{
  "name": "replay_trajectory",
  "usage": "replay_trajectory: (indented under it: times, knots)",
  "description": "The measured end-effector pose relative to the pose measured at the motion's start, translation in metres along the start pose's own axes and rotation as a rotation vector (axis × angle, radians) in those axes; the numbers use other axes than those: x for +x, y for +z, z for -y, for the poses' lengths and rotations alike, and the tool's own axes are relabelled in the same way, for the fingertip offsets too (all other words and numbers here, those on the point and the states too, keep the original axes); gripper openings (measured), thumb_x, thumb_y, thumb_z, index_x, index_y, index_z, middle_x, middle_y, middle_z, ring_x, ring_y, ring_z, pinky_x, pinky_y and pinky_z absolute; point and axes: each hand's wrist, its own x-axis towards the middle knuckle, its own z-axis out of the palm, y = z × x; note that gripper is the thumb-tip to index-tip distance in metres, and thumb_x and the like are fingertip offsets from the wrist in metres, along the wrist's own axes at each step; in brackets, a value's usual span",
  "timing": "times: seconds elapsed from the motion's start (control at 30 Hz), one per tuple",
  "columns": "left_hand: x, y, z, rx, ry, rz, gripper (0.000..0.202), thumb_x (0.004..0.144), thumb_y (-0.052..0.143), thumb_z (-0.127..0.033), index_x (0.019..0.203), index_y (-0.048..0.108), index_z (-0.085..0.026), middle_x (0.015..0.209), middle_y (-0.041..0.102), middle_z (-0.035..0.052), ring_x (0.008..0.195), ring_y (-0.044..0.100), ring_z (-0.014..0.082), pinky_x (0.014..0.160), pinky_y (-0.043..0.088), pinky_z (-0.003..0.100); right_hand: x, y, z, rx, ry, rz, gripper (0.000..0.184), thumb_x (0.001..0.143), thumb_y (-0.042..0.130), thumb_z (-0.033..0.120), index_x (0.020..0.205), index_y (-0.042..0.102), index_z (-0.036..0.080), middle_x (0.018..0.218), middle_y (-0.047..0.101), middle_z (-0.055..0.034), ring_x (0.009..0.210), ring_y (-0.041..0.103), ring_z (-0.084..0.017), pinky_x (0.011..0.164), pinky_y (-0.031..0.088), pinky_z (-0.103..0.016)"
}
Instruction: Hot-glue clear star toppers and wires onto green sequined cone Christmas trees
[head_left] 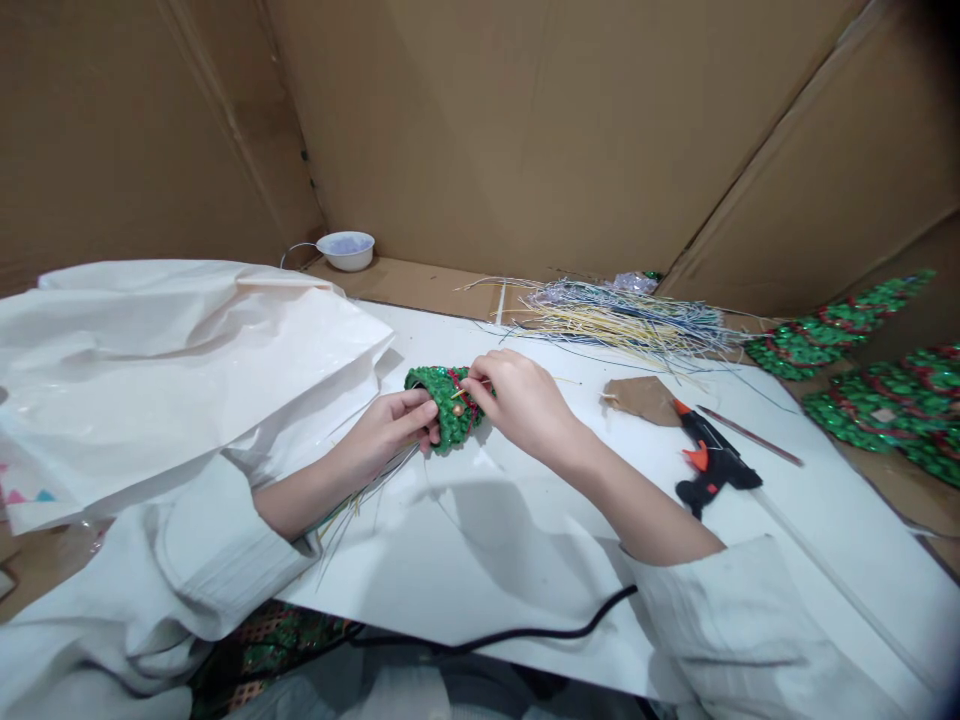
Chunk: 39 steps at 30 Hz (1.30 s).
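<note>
A small green tinsel Christmas tree lies on its side above the white table, its wide open base toward the left. Red garland and a gold ball decorate it. My left hand grips the base rim, thumb outside and some fingers hidden inside the opening. At the tree's far side, my right hand is closed in a pinch by the red garland. A short yellow strand sticks out from its fingertips. The tree's tip is hidden behind the right hand. Loose thin wires lie under my left wrist.
A glue gun rests on brown paper at right, beside a thin stick. Behind lies a pile of coloured wires. A white bowl, white plastic bag, finished trees and black cable surround the work.
</note>
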Motion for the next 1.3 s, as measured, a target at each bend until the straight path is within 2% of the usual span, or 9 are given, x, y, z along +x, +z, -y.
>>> replay_trajectory:
  times: [0.33,0.63,0.77,0.87,0.97,1.07,1.3]
  knots:
    - [0.0,0.0,0.0,0.0,-0.008,0.004,0.026,0.08,0.061,-0.037,0.077,0.059,-0.011,0.066,0.057,0.0026,0.058,0.052,0.0094,0.052,0.043,0.02,-0.004,-0.009,-0.002,0.01,-0.11,0.078,0.016,0.088,0.045,0.015,0.081,0.06,0.015,0.081,0.061,-0.0042,0.08,0.049,-0.015,0.069,0.033,-0.024]
    - [0.001,0.0,0.001,0.0,0.007,0.004,0.021,0.083,0.058,-0.032,0.08,0.06,-0.012,0.068,0.057,0.0019,0.059,0.053,0.009,0.055,0.043,0.02,-0.002,0.002,0.006,-0.024,-0.061,0.073,0.016,0.089,0.045,0.017,0.084,0.06,0.015,0.087,0.062,-0.0059,0.085,0.052,-0.016,0.068,0.034,-0.025]
    - [0.0,-0.001,0.0,0.01,0.006,-0.002,0.02,0.083,0.059,-0.032,0.081,0.059,-0.012,0.066,0.059,0.0018,0.059,0.054,0.0099,0.054,0.043,0.02,-0.004,-0.007,0.006,-0.026,-0.023,0.12,0.014,0.09,0.044,0.018,0.094,0.057,0.015,0.095,0.063,-0.0082,0.084,0.056,-0.016,0.066,0.034,-0.024]
    - [0.0,-0.002,0.0,0.065,0.021,-0.009,0.022,0.083,0.059,-0.034,0.076,0.058,-0.012,0.062,0.06,0.0023,0.057,0.055,0.0108,0.053,0.042,0.021,-0.005,-0.019,0.002,-0.103,0.04,0.171,0.017,0.091,0.042,0.019,0.102,0.054,0.014,0.093,0.066,-0.0091,0.078,0.059,-0.017,0.061,0.032,-0.025]
    - [0.001,-0.002,0.001,0.091,0.04,-0.011,0.023,0.083,0.058,-0.034,0.073,0.057,-0.013,0.062,0.06,0.0017,0.056,0.054,0.0102,0.053,0.041,0.021,-0.006,-0.027,-0.002,-0.172,0.063,0.202,0.016,0.091,0.042,0.02,0.094,0.057,0.016,0.088,0.067,-0.0072,0.074,0.059,-0.018,0.057,0.028,-0.025]
    - [0.001,-0.003,0.002,0.105,0.059,-0.018,0.024,0.083,0.058,-0.034,0.072,0.057,-0.013,0.061,0.059,0.0,0.054,0.051,0.0088,0.052,0.04,0.021,-0.005,-0.028,-0.001,-0.189,0.037,0.176,0.019,0.091,0.04,0.019,0.086,0.057,0.016,0.089,0.067,-0.0066,0.074,0.059,-0.017,0.056,0.026,-0.025]
    - [-0.002,0.0,-0.003,0.156,0.059,-0.045,0.026,0.084,0.057,-0.035,0.068,0.058,-0.014,0.056,0.058,-0.001,0.054,0.051,0.0091,0.056,0.04,0.021,-0.005,-0.022,0.002,-0.222,0.003,0.151,0.017,0.091,0.04,0.016,0.087,0.057,0.014,0.092,0.066,-0.0078,0.077,0.059,-0.017,0.055,0.026,-0.027]
